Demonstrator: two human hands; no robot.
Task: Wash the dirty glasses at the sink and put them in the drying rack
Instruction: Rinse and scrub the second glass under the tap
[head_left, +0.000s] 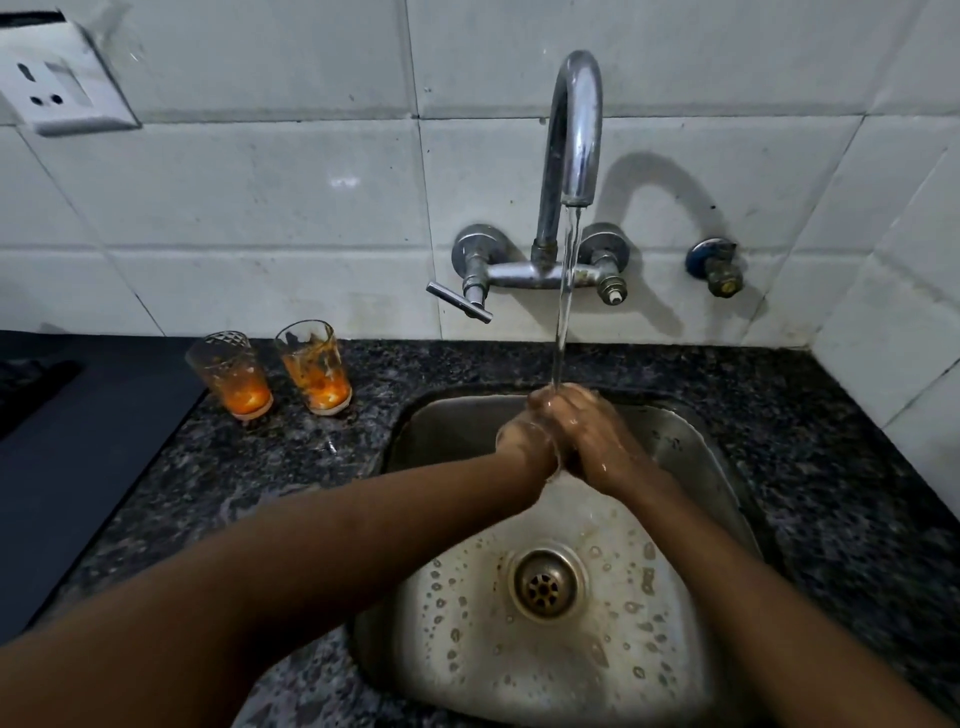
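Both my hands meet under the running water over the steel sink (457, 415). My left hand (524, 447) is wrapped around a clear glass (555, 464); only its faint outline shows. My right hand (592, 441) is closed over the glass from the right, and the stream lands on its fingers. Two dirty glasses stand upright on the dark granite counter left of the sink, each with orange residue at the bottom. The left dirty glass (231, 371) and the right dirty glass (314, 366) are a little apart. No drying rack is in view.
A wall tap (571, 130) with a curved spout runs above the sink, its lever handle (460, 301) pointing left. The drain (544, 586) lies in the wet basin. A dark mat (78, 467) covers the counter at far left. A wall socket (52, 83) sits at the upper left.
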